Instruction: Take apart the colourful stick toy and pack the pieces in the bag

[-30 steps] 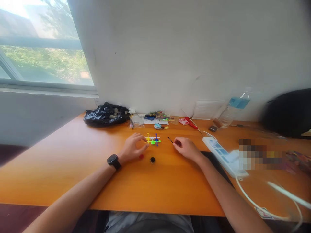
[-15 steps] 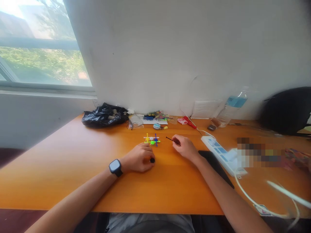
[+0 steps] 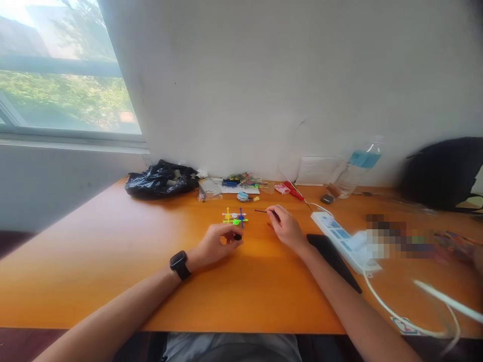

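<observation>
Table (image 3: pixel 113 281) running broad to left and near edges, power strip (image 3: pixel 337 234) bounding the right, left hand (image 3: pixel 216 244) and right hand (image 3: pixel 287 229) well inside, coloured arrows (image 3: pixel 236 221) lying just beyond left fingers, right pinching thin black stick (image 3: pixel 259 210), left pinching small black disc (image 3: pixel 237 237).

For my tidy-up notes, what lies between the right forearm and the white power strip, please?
The head view shows a flat black object lying between them.

You see a white power strip (image 3: pixel 341 236) | flat black pad (image 3: pixel 334 257) just left of it | clear bottle (image 3: pixel 347 177) beyond it | black plastic bag (image 3: pixel 158 182) well left of it
</observation>
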A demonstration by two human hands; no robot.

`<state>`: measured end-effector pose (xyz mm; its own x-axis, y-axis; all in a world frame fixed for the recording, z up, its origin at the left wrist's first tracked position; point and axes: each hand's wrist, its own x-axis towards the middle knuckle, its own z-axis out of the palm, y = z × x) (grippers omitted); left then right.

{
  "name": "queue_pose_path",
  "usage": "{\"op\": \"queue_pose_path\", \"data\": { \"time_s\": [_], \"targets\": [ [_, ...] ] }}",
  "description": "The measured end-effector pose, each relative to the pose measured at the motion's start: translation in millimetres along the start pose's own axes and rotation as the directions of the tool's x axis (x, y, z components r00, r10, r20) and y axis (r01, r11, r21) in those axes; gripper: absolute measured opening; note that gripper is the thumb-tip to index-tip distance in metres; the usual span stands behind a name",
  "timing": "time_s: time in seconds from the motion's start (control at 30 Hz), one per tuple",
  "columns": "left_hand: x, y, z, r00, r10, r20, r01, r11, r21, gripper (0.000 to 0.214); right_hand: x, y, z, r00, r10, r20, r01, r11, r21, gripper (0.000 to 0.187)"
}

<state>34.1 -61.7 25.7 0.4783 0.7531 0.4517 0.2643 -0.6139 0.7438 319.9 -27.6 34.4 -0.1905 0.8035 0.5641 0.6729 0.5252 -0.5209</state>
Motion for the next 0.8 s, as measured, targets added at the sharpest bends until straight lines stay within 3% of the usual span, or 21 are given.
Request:
{"op": "queue_pose_path", "data": {
  "time_s": [0.17,0.37,0.47,0.63,0.8],
  "targets": [
    [0,3,7.9,0.988,-0.131,-0.077,0.108,0.962,-0.250,0.030,1,-12,3,0.996,0.085,-0.012,-0.080,0.971,0.226,0.031],
    [2,-3,9.9,0.976,-0.178,-0.128,0.117,0.917,-0.381,0.042,-6,-39,19,0.984,0.092,0.155,-0.167,0.793,0.587,0.032],
    [3,-2,9.8,0.972,-0.172,-0.161,0.105,0.928,-0.358,0.043,-13,-52,27,0.972,0.021,0.234,-0.162,0.782,0.602,0.026],
    [2,3,8.5,0.986,-0.086,-0.141,0.040,0.954,-0.299,0.035,-22,-62,31,0.957,-0.111,0.268,-0.030,0.880,0.474,0.014],
    [1,-2,9.6,0.983,-0.005,-0.182,-0.028,0.984,-0.175,0.023,-22,-62,30,0.943,-0.162,0.290,0.025,0.906,0.423,0.011]
  ]
}}
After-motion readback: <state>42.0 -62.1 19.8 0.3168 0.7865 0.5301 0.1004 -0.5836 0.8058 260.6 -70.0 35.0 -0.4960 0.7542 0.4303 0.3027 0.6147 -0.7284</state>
